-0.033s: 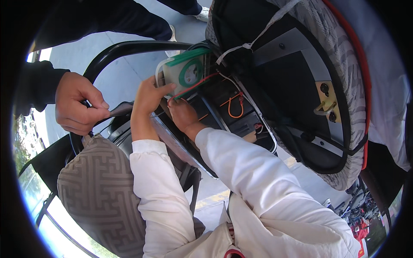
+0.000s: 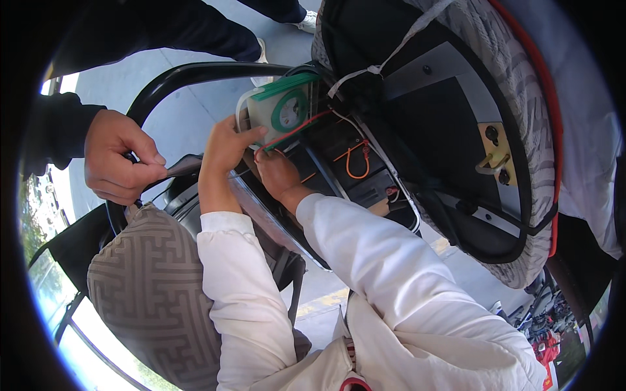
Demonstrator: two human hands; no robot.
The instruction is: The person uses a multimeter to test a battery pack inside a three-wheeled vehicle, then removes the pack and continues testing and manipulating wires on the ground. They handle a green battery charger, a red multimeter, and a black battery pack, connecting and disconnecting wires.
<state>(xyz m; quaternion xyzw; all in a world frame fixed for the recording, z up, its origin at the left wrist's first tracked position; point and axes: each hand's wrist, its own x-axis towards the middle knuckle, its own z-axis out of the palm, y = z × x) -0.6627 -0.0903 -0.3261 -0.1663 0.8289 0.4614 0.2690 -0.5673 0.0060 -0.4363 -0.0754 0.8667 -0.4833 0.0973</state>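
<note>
Two hands worked: my left hand (image 2: 225, 146) gripped the pale green-ringed module (image 2: 282, 112), fingers pressed on it; my right hand (image 2: 277, 173) pinched the red wire (image 2: 287, 135).

**Outdoor pavement in bright daylight**

The scene lies outdoors on grey concrete pavement (image 2: 189, 124), evenly lit by strong daylight. A yellow painted line (image 2: 323, 303) crosses the ground in the lower middle. Along the left rim stands a strip of green foliage (image 2: 32, 221), and below it a pale, glaring surface (image 2: 98, 345) crossed by thin dark bars. At the top edge, a white shoe (image 2: 306, 23) of a bystander rests on the pavement. In the lower right corner, small red objects (image 2: 544, 345) crowd together, too blurred to identify.
</note>
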